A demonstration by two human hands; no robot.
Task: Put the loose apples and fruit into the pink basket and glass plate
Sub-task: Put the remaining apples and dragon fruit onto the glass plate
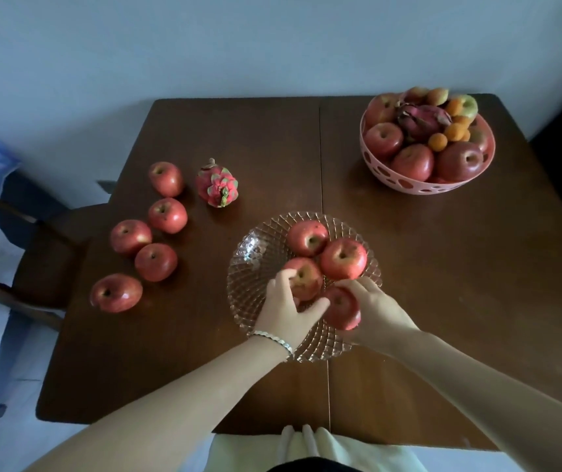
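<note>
left hand [288, 306]: over the glass plate [255, 253], fingers curled on an apple [306, 279] lying in it
right hand [373, 310]: wrapped round another apple [342, 310] at the plate's near side; set down or not, cannot tell
plate: middle of the table [443, 267], toward near edge; two more apples [307, 237] [343, 258] rest in it, touching
pink basket [419, 183]: far right corner, heaped with apples, a dragon fruit, small orange fruit
loose: five apples [156, 236] in a row along the left edge, dragon fruit [217, 183] just beside the farthest
progress: roughly past halfway; basket looks full, plate has room
left to do: six pieces on the left side
</note>
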